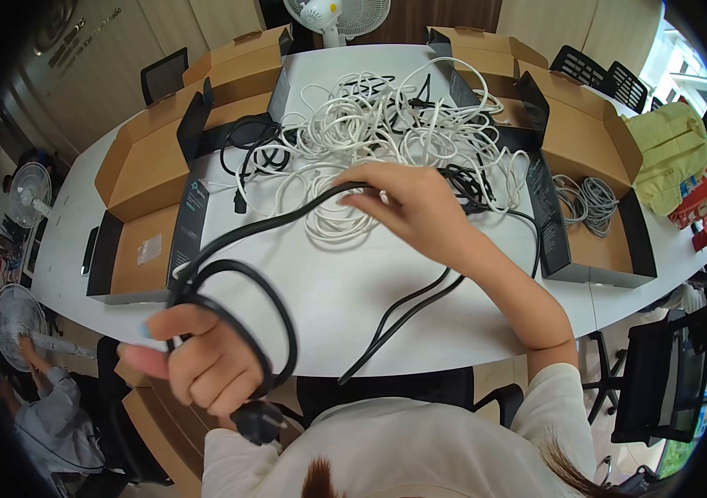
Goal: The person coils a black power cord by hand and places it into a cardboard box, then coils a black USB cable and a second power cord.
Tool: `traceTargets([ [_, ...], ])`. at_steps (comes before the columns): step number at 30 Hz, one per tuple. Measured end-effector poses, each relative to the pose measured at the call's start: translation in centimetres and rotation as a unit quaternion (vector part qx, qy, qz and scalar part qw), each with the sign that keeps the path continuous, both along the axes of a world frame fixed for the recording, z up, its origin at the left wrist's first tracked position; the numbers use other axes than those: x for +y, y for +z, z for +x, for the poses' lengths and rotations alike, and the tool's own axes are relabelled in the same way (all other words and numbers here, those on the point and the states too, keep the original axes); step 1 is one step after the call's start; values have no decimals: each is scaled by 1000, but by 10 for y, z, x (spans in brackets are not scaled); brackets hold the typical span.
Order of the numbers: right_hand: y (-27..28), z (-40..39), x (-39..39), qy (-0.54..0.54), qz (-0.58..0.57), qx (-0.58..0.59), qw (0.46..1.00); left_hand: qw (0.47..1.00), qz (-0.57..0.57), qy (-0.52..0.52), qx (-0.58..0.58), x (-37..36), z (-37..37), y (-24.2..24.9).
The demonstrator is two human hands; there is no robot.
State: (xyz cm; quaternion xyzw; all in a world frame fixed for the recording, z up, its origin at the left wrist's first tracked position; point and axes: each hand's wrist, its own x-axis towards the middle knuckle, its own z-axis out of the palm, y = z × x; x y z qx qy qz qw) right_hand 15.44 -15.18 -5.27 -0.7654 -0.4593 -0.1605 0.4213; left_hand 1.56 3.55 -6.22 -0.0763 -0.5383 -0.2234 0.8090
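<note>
My left hand (196, 361) grips a coiled loop of thick black power cable (241, 278) near the table's front edge, with the black plug (258, 422) hanging below my fist. My right hand (407, 203) reaches forward over the white table (420, 307) and pinches the same black cable further along, where it runs up toward a tangled pile of white cables (378, 124). A loose stretch of the black cable trails down across the table to the front edge.
Open cardboard boxes (150, 162) line the left side, and others (586, 133) the right, one holding grey coiled cables (586, 203). More black cables (258, 145) lie beside the white pile. Fans stand at the back and left. Another person sits low at the left (46, 407).
</note>
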Motion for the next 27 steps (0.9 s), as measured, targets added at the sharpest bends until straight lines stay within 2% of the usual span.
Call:
traceTargets([
  [2, -14, -1, 4, -17, -46, -7, 999, 994, -31, 84, -69, 14, -6, 11],
  [3, -22, -2, 4, -26, -69, -8, 997, 982, -87, 161, -55, 18, -10, 16],
  [6, -38, -6, -5, 6, -174, 108, 979, 894, -125, 419, 96, 17, -31, 38],
  [7, -44, -11, -7, 17, -205, 89, 975, 886, -87, 441, 115, 22, -30, 42],
  [8, -53, -17, -9, 30, -226, 84, 970, 832, -106, 519, 166, 13, -27, 39],
  [9, -57, -26, -8, 43, -247, 60, 966, 718, -70, 666, 188, 4, -15, 36],
  [10, -59, -33, -5, 56, -268, 35, 961, 579, -34, 789, 204, -1, -2, 28],
  [11, -60, -37, -3, 89, -260, -53, 960, 351, 52, 913, 202, -3, 6, 19],
  [12, -57, -34, -4, 99, -255, -107, 956, 265, 63, 949, 156, -1, 17, 9],
  [14, -44, -24, -4, 118, -240, -212, 940, 187, 126, 966, 129, -3, 27, 1],
  [16, -34, -21, -2, 128, -187, -286, 931, 136, 177, 973, 51, -2, 36, -12],
  [18, -23, -24, 4, 141, -152, -352, 913, 107, 285, 952, -8, 3, 40, -24],
  [19, -23, -29, 6, 123, -143, -394, 899, 106, 369, 923, -28, 13, 37, -29],
  [22, -12, -31, 1, 98, -113, -424, 893, 121, 602, 783, -104, 36, 26, -50],
  [24, -8, -20, -4, 82, -100, -414, 901, 262, 630, 729, -56, 24, 18, -49],
  [25, -8, -12, -7, 79, -95, -405, 906, 308, 677, 667, -47, 17, 12, -37],
  [27, -10, -3, -13, 82, -103, -347, 928, 340, 693, 634, -46, 11, 11, -31],
])
